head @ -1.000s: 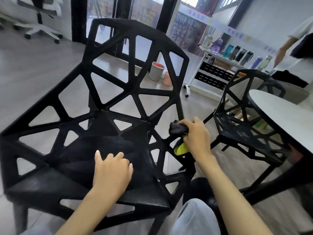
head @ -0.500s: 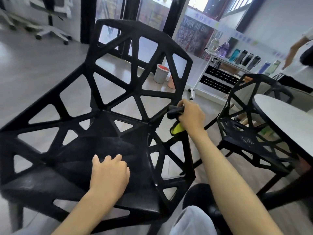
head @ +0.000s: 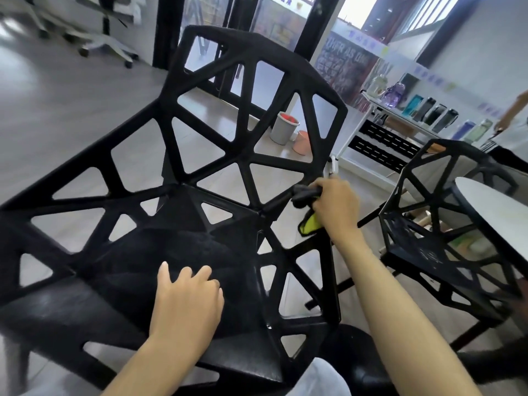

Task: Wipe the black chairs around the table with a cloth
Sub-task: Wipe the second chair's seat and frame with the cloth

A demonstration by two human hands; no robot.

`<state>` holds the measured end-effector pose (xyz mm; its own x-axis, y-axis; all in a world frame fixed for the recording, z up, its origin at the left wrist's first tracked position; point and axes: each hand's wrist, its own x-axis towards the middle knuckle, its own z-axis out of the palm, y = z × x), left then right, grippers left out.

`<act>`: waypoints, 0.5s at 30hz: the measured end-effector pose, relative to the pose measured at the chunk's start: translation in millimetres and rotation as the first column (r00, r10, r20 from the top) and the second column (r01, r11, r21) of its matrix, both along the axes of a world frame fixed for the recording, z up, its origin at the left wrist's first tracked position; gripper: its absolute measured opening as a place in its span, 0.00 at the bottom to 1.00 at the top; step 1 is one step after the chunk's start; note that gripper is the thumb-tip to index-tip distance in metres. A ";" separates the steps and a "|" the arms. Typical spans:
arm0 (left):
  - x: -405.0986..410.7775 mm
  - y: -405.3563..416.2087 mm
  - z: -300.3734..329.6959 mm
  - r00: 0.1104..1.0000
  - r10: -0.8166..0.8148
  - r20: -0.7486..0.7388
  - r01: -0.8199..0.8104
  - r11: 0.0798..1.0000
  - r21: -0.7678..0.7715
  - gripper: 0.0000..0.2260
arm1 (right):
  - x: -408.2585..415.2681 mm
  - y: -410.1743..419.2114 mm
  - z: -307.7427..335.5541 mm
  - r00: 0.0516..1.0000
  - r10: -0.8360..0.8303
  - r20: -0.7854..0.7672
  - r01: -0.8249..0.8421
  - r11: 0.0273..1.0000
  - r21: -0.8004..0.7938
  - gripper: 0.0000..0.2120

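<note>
A black lattice chair (head: 243,155) with triangular cut-outs fills the view in front of me. My right hand (head: 335,208) grips a bunched dark cloth with a yellow-green edge (head: 305,205) and presses it against the chair's right side strut, where backrest meets seat. My left hand (head: 187,300) rests on the seat with the fingers loosely bent, holding nothing. A second black chair (head: 437,224) of the same kind stands to the right, tucked against the round white table (head: 497,212).
A grey bin (head: 283,128) and a pink bucket (head: 301,142) stand on the floor behind the chair. A white shelf unit (head: 400,132) with bottles is at the back right. A person (head: 514,130) stands at the far right edge. Office chair bases sit top left.
My right hand slid the cloth up the chair's right strut, from the seat's side edge towards the backrest. My left hand stayed on the seat.
</note>
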<state>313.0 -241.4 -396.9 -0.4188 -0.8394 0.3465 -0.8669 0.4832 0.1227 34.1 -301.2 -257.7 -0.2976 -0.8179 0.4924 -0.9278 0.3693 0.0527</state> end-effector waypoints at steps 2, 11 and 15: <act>-0.9 0.2 0.2 1.000 0.005 0.008 -0.005 1.000 0.003 0.16 | -8.0 -34.9 16.5 0.999 -0.035 -0.009 0.035 0.999 -0.016 0.13; -7.5 1.6 3.4 0.999 0.024 0.026 -0.025 1.000 0.019 0.17 | 15.2 -59.6 -42.0 0.964 0.136 -0.229 -0.087 0.974 0.210 0.12; -6.2 6.2 1.8 0.998 0.037 0.044 -0.037 0.999 0.018 0.16 | 35.0 -64.8 -71.3 0.960 0.168 -0.223 -0.099 0.951 0.293 0.12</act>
